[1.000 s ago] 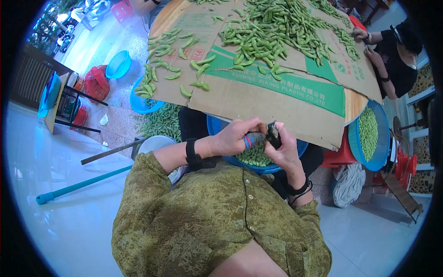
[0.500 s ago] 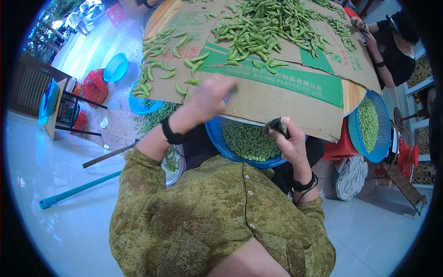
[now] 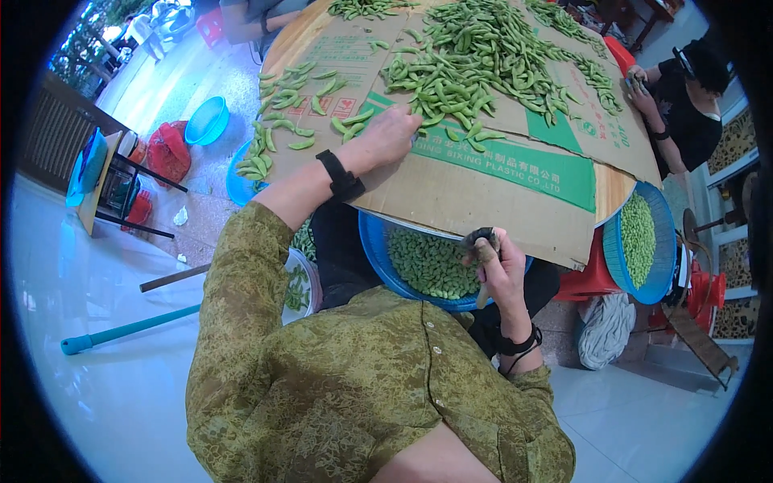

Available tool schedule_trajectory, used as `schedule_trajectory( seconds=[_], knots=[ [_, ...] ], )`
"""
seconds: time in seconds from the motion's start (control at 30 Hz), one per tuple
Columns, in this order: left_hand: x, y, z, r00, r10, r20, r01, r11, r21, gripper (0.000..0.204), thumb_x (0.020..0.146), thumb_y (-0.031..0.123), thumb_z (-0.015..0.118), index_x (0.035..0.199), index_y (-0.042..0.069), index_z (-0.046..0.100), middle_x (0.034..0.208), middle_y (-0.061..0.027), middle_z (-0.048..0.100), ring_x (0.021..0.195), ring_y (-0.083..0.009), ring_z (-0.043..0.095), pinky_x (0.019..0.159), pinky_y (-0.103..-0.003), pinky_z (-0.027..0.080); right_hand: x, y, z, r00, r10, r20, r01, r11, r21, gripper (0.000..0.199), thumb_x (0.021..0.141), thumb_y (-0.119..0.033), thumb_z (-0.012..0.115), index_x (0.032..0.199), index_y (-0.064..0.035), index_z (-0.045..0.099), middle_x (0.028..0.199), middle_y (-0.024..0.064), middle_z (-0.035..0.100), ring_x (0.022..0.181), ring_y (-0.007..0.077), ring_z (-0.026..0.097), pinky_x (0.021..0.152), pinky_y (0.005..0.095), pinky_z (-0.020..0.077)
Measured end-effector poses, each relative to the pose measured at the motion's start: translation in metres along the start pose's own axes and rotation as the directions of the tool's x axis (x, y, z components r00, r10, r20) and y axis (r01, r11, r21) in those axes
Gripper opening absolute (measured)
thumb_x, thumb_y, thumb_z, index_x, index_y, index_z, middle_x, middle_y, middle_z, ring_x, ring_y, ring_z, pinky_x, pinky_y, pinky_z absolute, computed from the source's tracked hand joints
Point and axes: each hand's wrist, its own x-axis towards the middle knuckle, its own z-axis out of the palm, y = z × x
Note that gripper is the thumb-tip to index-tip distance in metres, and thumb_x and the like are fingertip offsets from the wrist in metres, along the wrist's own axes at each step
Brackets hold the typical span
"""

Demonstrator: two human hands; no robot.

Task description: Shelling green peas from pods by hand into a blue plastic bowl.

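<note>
I see the left hand (image 3: pixel 392 137) stretched out to the upper middle of the frame, lying palm down on the cardboard sheet (image 3: pixel 483 189) that covers the round surface (image 3: pixel 613 193); its fingers rest at the near edge of the heap of green pods (image 3: pixel 475 60), curled over a few of them, though I cannot tell whether they are clamped on any one pod. A black band (image 3: pixel 340 174) circles that wrist. The right hand (image 3: pixel 499 270) sits lower, just right of the centre of the frame, closed around a small dark tool (image 3: pixel 481 244) with a wooden handle that sticks out below the fist. It hovers over the near rim of the blue basin (image 3: pixel 378 249), which sits partly under the edge of the cardboard and holds shelled green beans (image 3: pixel 431 266). A scatter of loose pods (image 3: pixel 282 105) lies apart from the main heap toward the upper left of the sheet. At the right of the frame a second blue basket (image 3: pixel 662 258) also holds shelled beans, next to a red stool (image 3: pixel 592 278). Another person's hand (image 3: pixel 640 84) works at the far right edge of the surface. A teal pole (image 3: pixel 129 328) lies on the floor at the lower left.
</note>
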Motion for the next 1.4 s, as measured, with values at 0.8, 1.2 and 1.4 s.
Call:
schedule_trajectory(
  seconds=[0.8, 1.2, 1.4],
  knots=[
    [-0.078, 0.115, -0.007, 0.938, -0.021, 0.346, 0.343, 0.205, -0.917, 0.016, 0.089, 0.008, 0.059, 0.102, -0.001, 0.060, 0.091, -0.0012, 0.062, 0.085, -0.0068, 0.055, 0.077, -0.023, 0.046, 0.006, -0.007, 0.032, 0.990, 0.143, 0.008, -0.128, 0.852, 0.507, 0.037, 0.096, -0.009, 0.047, 0.132, -0.0032, 0.047, 0.071, -0.0016, 0.049, 0.051, 0.0041, 0.042, 0.041, 0.0183, 0.0342],
    [-0.081, 0.116, -0.010, 0.830, 0.064, 0.555, 0.547, -0.287, -0.786, 0.010, 0.088, 0.008, 0.055, 0.096, 0.003, 0.059, 0.073, 0.0018, 0.052, 0.057, -0.0060, 0.042, 0.049, -0.020, 0.032, -0.001, 0.011, 0.017, 0.992, -0.122, -0.034, 0.121, 0.992, -0.026, 0.041, 0.087, 0.002, 0.056, 0.127, -0.0018, 0.054, 0.072, -0.0004, 0.054, 0.058, 0.0057, 0.049, 0.052, 0.0208, 0.0394],
    [-0.077, 0.110, 0.001, 0.695, 0.256, 0.672, 0.668, -0.575, -0.471, 0.010, 0.087, 0.008, 0.051, 0.095, 0.004, 0.057, 0.065, -0.0005, 0.049, 0.047, -0.0057, 0.036, 0.039, -0.021, 0.025, 0.015, 0.017, 0.015, 0.807, -0.585, 0.082, 0.571, 0.736, -0.363, 0.039, 0.080, 0.004, 0.061, 0.118, -0.0010, 0.059, 0.071, 0.0073, 0.055, 0.060, 0.0136, 0.053, 0.054, 0.0266, 0.0423]
  ],
)
